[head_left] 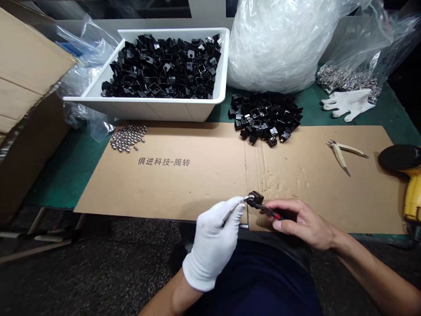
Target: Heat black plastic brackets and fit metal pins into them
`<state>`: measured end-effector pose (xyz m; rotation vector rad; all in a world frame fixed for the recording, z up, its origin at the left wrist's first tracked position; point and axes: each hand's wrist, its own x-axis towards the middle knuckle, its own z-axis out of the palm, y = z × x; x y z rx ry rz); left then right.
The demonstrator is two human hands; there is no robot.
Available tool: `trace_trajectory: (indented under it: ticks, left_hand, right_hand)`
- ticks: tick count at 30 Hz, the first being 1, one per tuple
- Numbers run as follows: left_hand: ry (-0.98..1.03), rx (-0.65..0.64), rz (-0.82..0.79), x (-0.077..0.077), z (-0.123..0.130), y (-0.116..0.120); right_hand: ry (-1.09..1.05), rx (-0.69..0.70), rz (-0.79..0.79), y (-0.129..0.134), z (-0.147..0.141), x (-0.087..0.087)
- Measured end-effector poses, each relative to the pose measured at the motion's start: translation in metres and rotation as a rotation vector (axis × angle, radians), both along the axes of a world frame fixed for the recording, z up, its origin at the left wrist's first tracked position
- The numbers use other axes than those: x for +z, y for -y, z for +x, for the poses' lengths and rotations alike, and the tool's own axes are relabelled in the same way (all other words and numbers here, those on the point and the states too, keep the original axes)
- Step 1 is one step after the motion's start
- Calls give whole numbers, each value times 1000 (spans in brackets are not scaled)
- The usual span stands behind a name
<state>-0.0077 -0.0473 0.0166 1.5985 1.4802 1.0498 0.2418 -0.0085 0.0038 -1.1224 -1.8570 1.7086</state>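
Observation:
My left hand (213, 241), in a white cotton glove, pinches a small shiny metal piece (246, 199) at the fingertips. My right hand (299, 221), bare, holds a small black plastic part (255, 198) on a thin black stem with a red mark (268, 211). The metal piece touches the black part at its near side. Both hands are over the front edge of a brown cardboard sheet (164, 184), and my fingers hide part of the stem.
A white tub (164, 109) of black plastic parts stands behind the cardboard, with a loose heap of black parts (265, 117) to its right. Small metal pieces (127, 137), cream-handled pliers (344, 153), a yellow-and-black power tool (406, 171), a white glove (348, 103) and plastic bags lie around.

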Motion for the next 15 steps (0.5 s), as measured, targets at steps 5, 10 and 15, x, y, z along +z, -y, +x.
trace_trajectory:
  ticks: [5,10,15]
  left_hand:
    - [63,8,-72,1,1,-1]
    - [194,13,-295,10,4,-5]
    - [343,-5,-525,11,9,-6]
  right_hand:
    - [-30,5,-164,4,-1,2]
    - [-100,-75,-285,16,-8,1]
    - [-134,-137,-324,24,-17,1]
